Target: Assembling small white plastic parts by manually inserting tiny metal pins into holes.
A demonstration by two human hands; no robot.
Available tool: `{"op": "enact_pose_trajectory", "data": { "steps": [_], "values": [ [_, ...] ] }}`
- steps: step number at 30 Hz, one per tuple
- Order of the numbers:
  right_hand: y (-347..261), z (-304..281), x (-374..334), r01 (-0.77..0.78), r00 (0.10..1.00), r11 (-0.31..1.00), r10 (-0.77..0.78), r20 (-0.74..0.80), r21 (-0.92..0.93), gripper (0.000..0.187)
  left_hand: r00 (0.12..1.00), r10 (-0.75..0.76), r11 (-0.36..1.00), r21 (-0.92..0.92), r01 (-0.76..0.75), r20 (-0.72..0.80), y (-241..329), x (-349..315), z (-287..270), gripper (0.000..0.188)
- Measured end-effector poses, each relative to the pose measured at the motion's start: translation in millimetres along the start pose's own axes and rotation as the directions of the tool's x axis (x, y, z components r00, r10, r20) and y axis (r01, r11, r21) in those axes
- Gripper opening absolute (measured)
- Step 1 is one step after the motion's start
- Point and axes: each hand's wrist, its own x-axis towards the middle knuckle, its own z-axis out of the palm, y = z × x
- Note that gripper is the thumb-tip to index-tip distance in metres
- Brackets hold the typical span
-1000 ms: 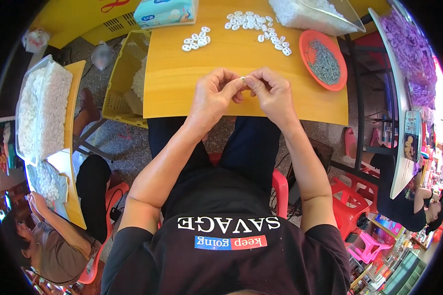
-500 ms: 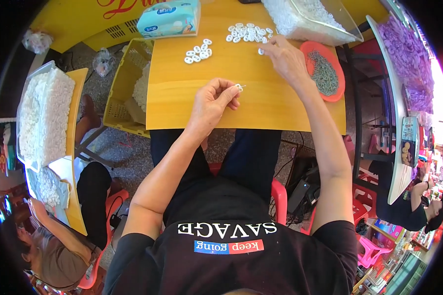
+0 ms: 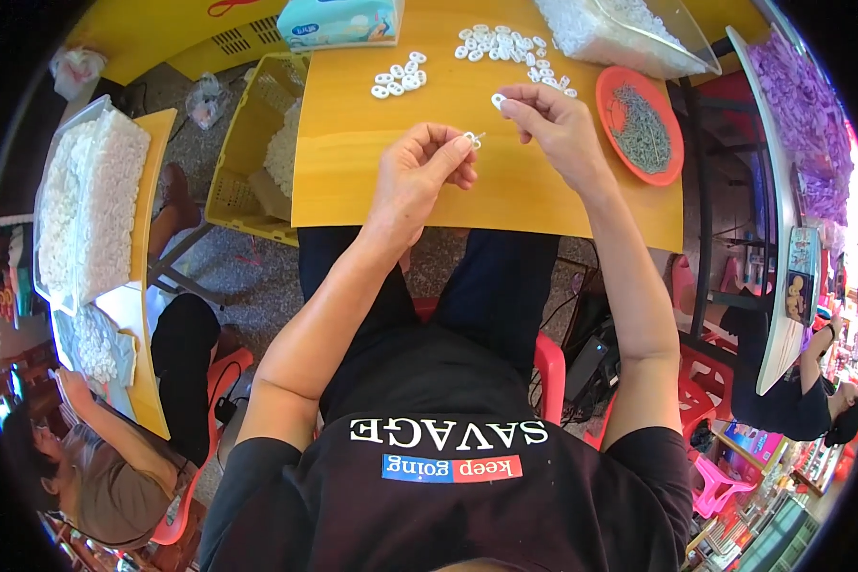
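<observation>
My left hand (image 3: 424,172) pinches a small white two-holed plastic piece (image 3: 472,140) between thumb and forefinger, above the near part of the table. A thin metal pin sticks out of that piece toward the right. My right hand (image 3: 555,129) grips another white oval piece (image 3: 499,100) at its fingertips, a little apart from the left hand's piece. Behind my right hand lies a loose group of white oval pieces (image 3: 500,43). A smaller pile of them (image 3: 399,76) sits farther left. The red-orange dish (image 3: 675,162) by my right wrist holds many grey metal pins (image 3: 642,129).
A blue tissue pack (image 3: 341,24) and a clear tub of white parts (image 3: 672,57) stand at the table's far side. Left of the yellow table (image 3: 343,181) is a yellow crate (image 3: 234,186). Two people (image 3: 114,486) sit at side tables, one on each side.
My right hand has come back from the group of pieces toward my left hand, bringing a white oval piece. My left hand keeps its pinch. The view has shifted slightly.
</observation>
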Motion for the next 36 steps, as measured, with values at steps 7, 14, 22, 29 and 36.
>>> {"op": "enact_pose_trajectory", "data": {
  "steps": [7,14,22,29,36],
  "values": [
    [-44,16,-35,-0.083,0.995,0.911,0.097,-0.014,0.405,0.026,0.999,0.034,0.999,-0.036,-0.034,0.019,14,-7,9,0.014],
    [-56,22,-46,-0.068,0.994,0.914,0.097,-0.052,0.401,0.025,0.999,0.048,0.998,-0.051,-0.047,0.019,18,-13,12,0.014],
    [-59,34,-55,0.092,0.97,0.994,-0.077,-0.232,0.058,0.021,0.998,0.059,0.998,0.016,-0.059,-0.018,20,-17,16,0.014],
    [-57,47,-56,0.205,0.94,0.978,-0.183,-0.288,0.048,0.015,0.997,0.061,0.995,-0.079,-0.065,-0.056,21,-20,21,0.017],
    [-57,59,-59,0.147,0.947,0.966,-0.075,-0.314,0.211,0.014,0.993,0.097,0.986,-0.126,-0.106,-0.072,16,-20,23,0.015]
  ]
}}
